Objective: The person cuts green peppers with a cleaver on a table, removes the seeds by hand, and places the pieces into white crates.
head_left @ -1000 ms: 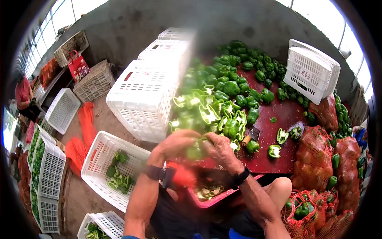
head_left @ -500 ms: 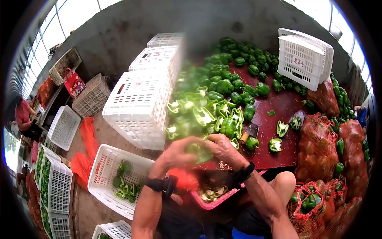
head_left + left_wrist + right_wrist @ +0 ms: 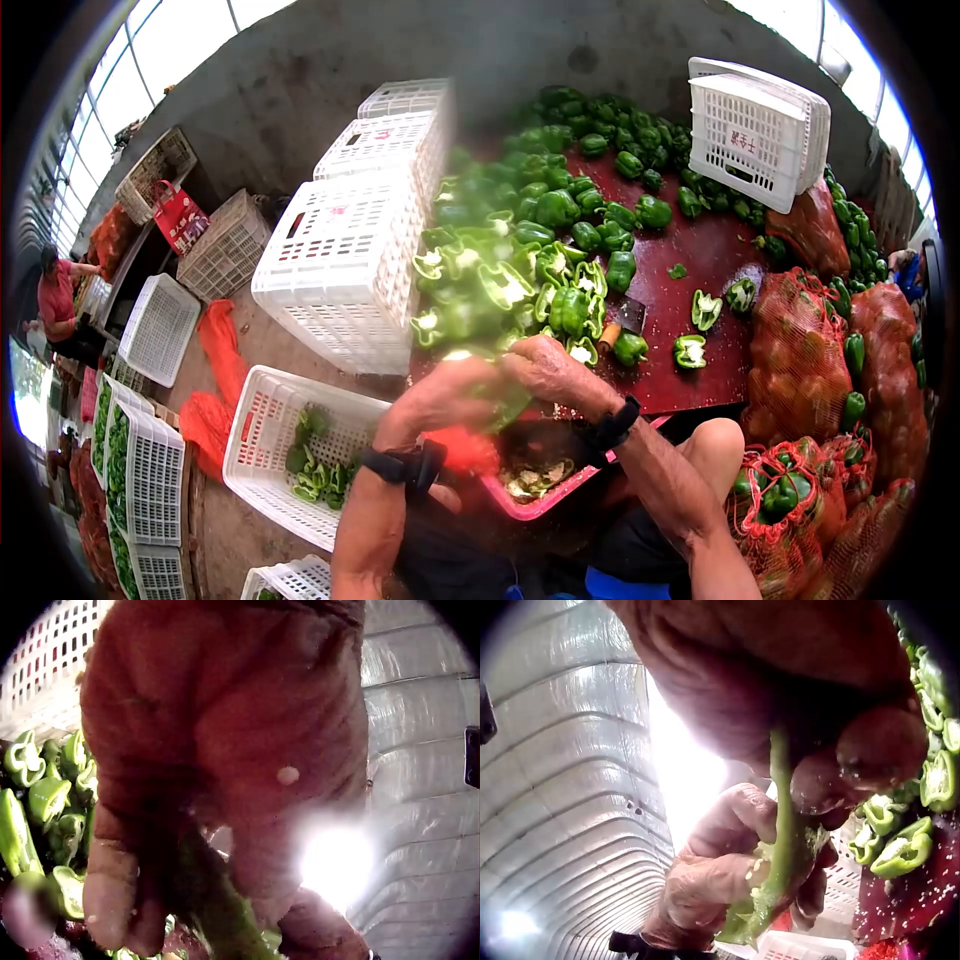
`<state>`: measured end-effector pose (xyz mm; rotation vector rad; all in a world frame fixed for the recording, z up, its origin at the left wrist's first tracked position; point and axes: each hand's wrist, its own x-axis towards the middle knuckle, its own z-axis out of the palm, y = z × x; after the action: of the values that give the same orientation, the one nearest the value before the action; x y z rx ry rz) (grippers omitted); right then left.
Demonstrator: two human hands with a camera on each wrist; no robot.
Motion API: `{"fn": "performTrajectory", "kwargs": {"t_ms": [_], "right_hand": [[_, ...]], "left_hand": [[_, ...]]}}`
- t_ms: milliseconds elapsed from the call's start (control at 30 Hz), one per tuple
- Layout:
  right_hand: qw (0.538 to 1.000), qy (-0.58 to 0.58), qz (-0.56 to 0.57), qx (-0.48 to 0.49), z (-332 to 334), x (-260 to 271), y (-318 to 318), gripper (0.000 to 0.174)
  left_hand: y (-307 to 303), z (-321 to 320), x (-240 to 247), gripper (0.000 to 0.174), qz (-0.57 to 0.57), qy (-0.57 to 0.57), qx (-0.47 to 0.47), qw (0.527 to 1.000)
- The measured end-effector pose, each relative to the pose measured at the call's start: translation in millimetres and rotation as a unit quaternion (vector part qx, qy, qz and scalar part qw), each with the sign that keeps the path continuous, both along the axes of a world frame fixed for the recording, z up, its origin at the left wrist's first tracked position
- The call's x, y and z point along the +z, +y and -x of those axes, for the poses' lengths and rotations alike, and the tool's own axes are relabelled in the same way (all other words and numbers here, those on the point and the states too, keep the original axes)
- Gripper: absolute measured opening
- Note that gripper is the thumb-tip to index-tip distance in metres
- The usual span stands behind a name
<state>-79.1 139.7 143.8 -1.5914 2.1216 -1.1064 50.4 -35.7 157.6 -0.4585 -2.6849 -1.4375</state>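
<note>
A piece of cut green pepper (image 3: 780,847) with pale seeds is between the two hands. My left hand (image 3: 445,400) grips it, and in the left wrist view the fingers curl round the green piece (image 3: 225,907). My right hand (image 3: 550,370) pinches the piece's upper end between thumb and fingers, as the right wrist view shows. Both hands are at the near edge of the red table (image 3: 700,260), above a pink tub (image 3: 522,510) holding pepper scraps. Halved peppers (image 3: 505,285) lie just beyond the hands, partly blurred.
White crates (image 3: 330,230) stand stacked at left of the table. An open crate (image 3: 250,460) holds pepper pieces. A knife (image 3: 630,315) lies near whole peppers (image 3: 555,208). Net sacks (image 3: 795,350) stand at right. A person (image 3: 62,300) is at far left.
The view has shifted slightly. Both hands have stayed together at the table's near edge, with the pepper piece still between them, and the left hand has moved a little.
</note>
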Motion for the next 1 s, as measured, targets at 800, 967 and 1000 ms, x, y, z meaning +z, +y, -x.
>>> {"fn": "performTrajectory", "kwargs": {"t_ms": [800,967,1000], "right_hand": [[0.994,0.029,0.078,-0.07,-21,24,33,0.014],[0.991,0.022,0.086,-0.103,-21,35,49,0.014],[0.99,0.015,0.08,-0.113,-18,30,52,0.014]], "left_hand": [[19,10,-45,0.01,-0.197,0.009,0.26,0.945],[17,26,-81,0.008,-0.096,0.101,0.334,0.932],[15,23,-83,0.009,-0.041,0.06,0.314,0.947]]}}
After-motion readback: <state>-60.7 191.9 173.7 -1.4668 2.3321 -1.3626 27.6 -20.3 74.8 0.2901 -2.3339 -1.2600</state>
